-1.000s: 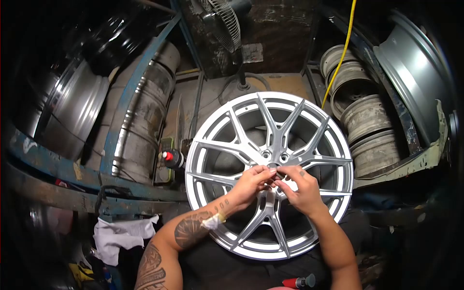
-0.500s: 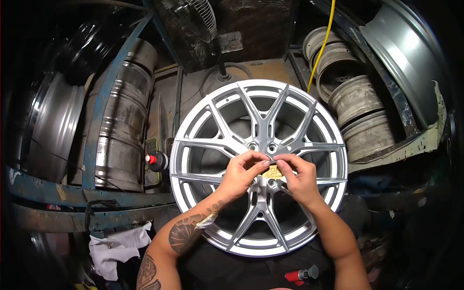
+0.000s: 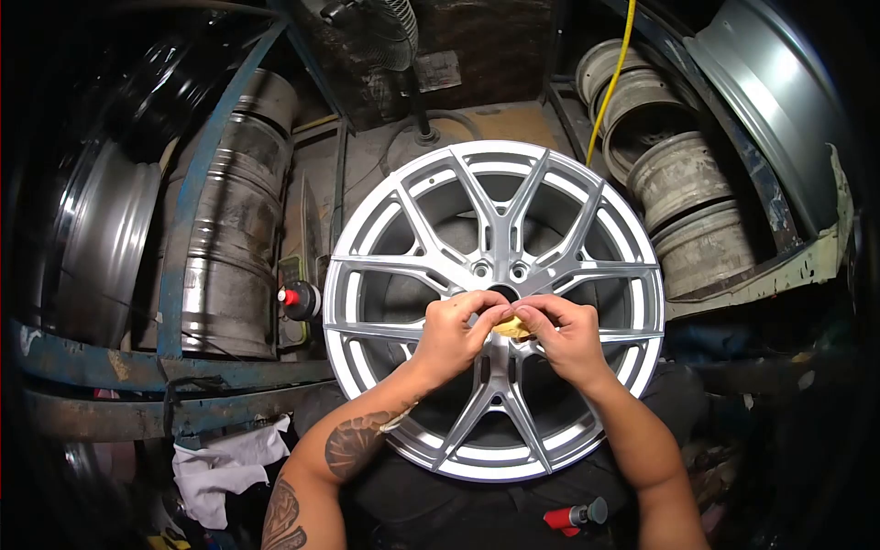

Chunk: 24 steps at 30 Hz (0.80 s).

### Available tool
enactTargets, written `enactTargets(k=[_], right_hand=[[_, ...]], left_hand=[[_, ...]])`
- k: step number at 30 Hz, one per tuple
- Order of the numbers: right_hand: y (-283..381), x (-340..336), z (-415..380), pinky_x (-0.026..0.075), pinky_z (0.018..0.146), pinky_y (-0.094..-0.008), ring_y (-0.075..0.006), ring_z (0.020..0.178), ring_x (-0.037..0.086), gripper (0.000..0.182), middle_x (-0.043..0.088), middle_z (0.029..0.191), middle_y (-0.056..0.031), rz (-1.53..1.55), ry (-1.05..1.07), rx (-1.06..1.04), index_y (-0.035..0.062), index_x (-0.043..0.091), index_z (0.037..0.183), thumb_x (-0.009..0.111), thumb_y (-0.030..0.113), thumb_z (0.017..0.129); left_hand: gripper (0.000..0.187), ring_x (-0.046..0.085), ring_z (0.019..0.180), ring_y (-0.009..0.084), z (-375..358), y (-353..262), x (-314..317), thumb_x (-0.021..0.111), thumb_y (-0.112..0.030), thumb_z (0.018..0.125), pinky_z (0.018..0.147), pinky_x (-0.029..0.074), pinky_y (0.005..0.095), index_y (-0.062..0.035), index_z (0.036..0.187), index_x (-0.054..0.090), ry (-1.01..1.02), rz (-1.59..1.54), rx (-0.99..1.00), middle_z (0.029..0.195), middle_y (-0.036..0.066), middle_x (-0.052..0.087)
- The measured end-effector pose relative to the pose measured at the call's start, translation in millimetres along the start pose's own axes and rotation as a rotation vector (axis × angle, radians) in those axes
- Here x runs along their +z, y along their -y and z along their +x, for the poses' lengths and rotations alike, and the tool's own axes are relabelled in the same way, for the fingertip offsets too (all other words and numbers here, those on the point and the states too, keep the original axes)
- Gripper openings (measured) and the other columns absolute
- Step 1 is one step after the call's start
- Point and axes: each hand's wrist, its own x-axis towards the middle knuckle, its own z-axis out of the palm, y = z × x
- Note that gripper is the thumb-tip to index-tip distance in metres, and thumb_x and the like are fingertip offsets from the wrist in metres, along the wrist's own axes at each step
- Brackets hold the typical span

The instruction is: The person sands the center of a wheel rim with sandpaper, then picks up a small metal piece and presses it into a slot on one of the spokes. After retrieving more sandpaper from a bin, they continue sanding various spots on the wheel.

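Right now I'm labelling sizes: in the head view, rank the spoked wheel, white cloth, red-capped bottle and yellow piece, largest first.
1. Spoked wheel
2. White cloth
3. Red-capped bottle
4. Yellow piece, visible part only

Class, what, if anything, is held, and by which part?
A small paper-like yellow sheet, pinched at its upper edge by the fingers of the left hand and right hand.
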Motion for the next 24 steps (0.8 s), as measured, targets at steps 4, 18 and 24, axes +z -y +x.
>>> enactTargets(k=[4, 18, 24], right_hand=[[-5.1, -0.9, 1.4, 0.057, 0.069, -0.0265, -0.0136, 0.077, 0.075, 0.019, 0.077, 0.084, -0.0128, -0.058, 0.003, -0.064, -0.0026, 0.076, 0.103, 0.072, 0.014, 0.097], [-6.3, 5.3, 2.2, 0.055, 0.061, -0.0294, -0.0220, 0.070, 0.075, 0.013, 0.075, 0.080, -0.0139, -0.143, -0.057, -0.194, -0.0002, 0.075, 0.097, 0.071, 0.012, 0.096], [-6.2, 7.6, -3.4, 0.055, 0.063, -0.0305, -0.0240, 0.070, 0.075, 0.011, 0.075, 0.082, -0.0130, -0.181, -0.024, -0.179, 0.0006, 0.074, 0.098, 0.072, 0.010, 0.095]], left_hand=[[0.010, 0.073, 0.077, 0.0164, 1.7, -1.9, -0.3, 0.070, -0.006, 0.096, 0.071, 0.055, 0.0274, 0.0030, 0.101, 0.071, 0.009, 0.111, 0.082, 0.085, 0.013, 0.074], [0.010, 0.071, 0.080, 0.0134, 1.7, 1.3, -1.2, 0.069, -0.006, 0.098, 0.074, 0.057, 0.0274, 0.0047, 0.099, 0.069, 0.032, -0.214, -0.149, 0.085, 0.008, 0.074], [0.011, 0.071, 0.087, 0.0130, 11.0, 3.6, -15.0, 0.072, -0.005, 0.095, 0.078, 0.057, 0.0286, 0.0038, 0.098, 0.066, 0.221, -0.179, -0.134, 0.089, 0.008, 0.073]])
